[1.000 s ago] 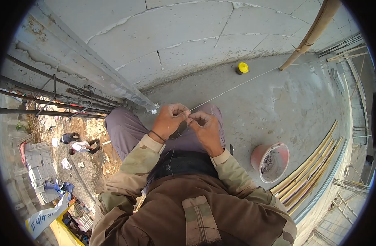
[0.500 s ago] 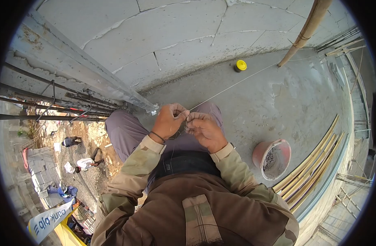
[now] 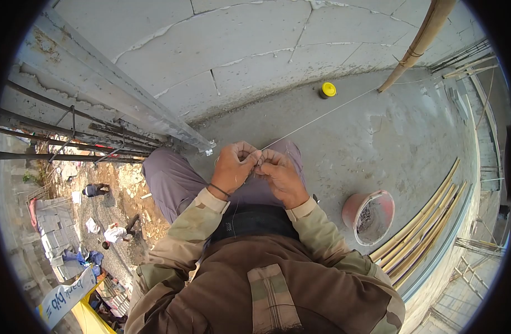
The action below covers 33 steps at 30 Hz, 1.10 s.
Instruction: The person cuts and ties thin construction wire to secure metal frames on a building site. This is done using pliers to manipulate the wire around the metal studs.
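Above my lap, my left hand (image 3: 233, 167) and my right hand (image 3: 283, 177) meet, both pinching a thin pale string (image 3: 322, 118). The string runs taut from my fingertips up and to the right, toward the foot of a bamboo pole (image 3: 417, 47). A loose thin end hangs below my hands toward my waist. The fingers hide the exact spot where the string is gripped. Left of my left hand, the lower end of a long grey metal beam (image 3: 150, 106) comes down near my knee.
A reddish bucket (image 3: 353, 214) with grey residue stands right, beside bamboo strips (image 3: 428, 222). A yellow-lidded pot (image 3: 328, 90) sits near the grey block wall (image 3: 244, 33). At left, dark steel bars (image 3: 72, 158) border a drop; two people are on the ground far below.
My fingertips have drawn closer together, and my left hand has shifted slightly right. My right-hand fingers are curled tighter on the string. Below, one person has moved slightly.
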Tool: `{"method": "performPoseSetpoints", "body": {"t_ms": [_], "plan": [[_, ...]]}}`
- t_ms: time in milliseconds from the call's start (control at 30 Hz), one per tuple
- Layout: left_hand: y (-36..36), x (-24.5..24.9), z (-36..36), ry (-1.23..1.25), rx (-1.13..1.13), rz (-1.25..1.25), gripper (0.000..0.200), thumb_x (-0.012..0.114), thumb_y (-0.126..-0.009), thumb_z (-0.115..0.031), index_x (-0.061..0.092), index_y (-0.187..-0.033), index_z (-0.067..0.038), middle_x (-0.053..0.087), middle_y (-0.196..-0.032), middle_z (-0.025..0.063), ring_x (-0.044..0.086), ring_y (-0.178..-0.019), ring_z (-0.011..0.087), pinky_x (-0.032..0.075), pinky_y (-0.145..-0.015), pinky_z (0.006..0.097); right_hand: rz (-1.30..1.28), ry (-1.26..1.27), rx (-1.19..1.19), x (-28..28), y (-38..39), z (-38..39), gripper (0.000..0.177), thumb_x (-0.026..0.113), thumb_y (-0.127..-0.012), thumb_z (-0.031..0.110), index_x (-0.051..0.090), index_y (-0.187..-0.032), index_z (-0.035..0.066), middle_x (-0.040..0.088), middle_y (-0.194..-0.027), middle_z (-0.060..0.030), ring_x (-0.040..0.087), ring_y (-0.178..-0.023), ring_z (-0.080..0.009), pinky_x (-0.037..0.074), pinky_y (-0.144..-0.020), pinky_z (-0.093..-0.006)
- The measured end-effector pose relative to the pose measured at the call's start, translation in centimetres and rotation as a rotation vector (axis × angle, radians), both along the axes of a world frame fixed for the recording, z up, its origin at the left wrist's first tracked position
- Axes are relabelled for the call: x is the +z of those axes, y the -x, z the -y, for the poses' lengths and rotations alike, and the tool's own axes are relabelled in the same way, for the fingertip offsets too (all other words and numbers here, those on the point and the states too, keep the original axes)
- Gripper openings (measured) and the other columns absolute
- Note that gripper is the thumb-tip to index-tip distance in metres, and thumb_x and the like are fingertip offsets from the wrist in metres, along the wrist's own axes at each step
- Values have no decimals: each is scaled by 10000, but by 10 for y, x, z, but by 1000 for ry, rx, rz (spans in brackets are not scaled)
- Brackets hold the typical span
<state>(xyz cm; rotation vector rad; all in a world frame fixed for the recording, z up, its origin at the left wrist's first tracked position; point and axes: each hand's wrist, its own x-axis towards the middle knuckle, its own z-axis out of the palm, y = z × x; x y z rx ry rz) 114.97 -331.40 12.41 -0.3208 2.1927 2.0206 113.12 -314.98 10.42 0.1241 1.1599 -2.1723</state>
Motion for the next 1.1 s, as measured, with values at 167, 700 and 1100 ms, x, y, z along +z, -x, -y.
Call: {"method": "performPoseSetpoints", "body": {"t_ms": [167, 700, 1100], "plan": [[-1, -12, 4, -64, 58, 38, 157, 708, -938, -115, 693, -933, 41, 716, -786, 72, 629, -685, 96, 504, -623, 265, -354, -373, -2, 12, -8, 6, 64, 681, -904, -24, 649, -933, 23, 685, -889, -44, 633, -806, -103, 500, -744, -253], [3, -26, 17, 426, -199, -146, 272, 622, -1017, -223, 678, -961, 37, 658, -738, 62, 567, -615, 106, 444, -547, 289, -333, -347, -53, 8, -10, 4, 472, 672, -824, -133, 491, -1242, -6, 653, -932, -81, 647, -813, -124, 520, -723, -255], [14, -34, 30, -746, -281, 603, 168, 596, -1012, -161, 672, -1058, -19, 684, -920, 56, 617, -714, 130, 481, -580, 263, -1200, -805, -69, 44, -9, 7, 360, 743, -738, -72, 653, -1066, 45, 567, -1052, -125, 668, -845, -269, 534, -686, -368]]}}
